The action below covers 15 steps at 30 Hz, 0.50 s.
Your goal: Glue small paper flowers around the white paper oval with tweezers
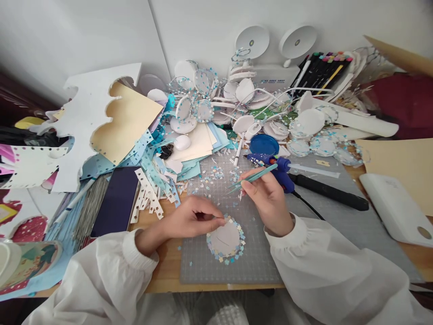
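Teal tweezers (254,178) rest in my right hand (269,198), held above the mat with their tips pointing left. My left hand (194,216) is closed in a pinch at the upper rim of a white paper disc (223,241). Whatever lies between those fingertips is too small to make out. Small blue, white and cream star-shaped paper pieces (241,239) ring the disc's edge, and a thin curved line shows on its face. Beyond my hands, loose star pieces (216,174) lie scattered over the grey cutting mat (199,271).
A blue glue gun (283,178) lies right of my right hand, near a black rod-shaped tool (333,193). Decorated round pieces (203,110) are piled along the wall. Left are a dark phone (115,203) and punched paper strips (147,198); right is a white device (395,207).
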Available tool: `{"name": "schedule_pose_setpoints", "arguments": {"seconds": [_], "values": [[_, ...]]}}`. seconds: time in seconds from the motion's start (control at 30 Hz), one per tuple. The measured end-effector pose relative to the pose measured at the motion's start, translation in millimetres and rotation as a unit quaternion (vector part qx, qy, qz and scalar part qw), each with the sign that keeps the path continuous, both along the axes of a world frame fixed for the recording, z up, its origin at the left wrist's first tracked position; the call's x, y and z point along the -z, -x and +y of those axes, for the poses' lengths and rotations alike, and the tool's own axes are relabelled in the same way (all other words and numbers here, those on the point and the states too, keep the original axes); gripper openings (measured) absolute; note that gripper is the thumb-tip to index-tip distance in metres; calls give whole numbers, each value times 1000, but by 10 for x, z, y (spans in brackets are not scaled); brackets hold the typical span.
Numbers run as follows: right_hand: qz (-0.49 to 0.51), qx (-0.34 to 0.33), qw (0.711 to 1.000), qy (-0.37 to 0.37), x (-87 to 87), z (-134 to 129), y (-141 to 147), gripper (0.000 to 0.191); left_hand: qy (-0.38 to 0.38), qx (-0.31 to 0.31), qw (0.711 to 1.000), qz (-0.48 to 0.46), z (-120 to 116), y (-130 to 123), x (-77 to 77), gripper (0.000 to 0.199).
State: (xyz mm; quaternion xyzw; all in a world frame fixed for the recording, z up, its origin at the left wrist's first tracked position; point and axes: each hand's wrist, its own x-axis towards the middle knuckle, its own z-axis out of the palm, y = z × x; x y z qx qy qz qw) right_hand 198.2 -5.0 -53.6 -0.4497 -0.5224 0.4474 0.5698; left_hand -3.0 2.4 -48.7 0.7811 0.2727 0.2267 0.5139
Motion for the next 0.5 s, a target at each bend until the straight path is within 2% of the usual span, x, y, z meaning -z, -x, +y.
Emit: {"name": "schedule_pose_setpoints", "arguments": {"seconds": [0.2, 0.3, 0.4, 0.5], "values": [[-19, 45, 998, -49, -17, 38, -6, 15, 6, -7, 1000, -5, -3, -14, 7, 22], [-33, 51, 997, -46, 13, 63, -19, 15, 31, -24, 999, -4, -18, -22, -12, 22], [-41, 48, 998, -24, 32, 72, -21, 16, 75, -62, 995, -20, -32, -18, -15, 23], [-37, 41, 998, -31, 24, 63, -16, 17, 116, -129, 984, -37, -26, -15, -5, 29]]}}
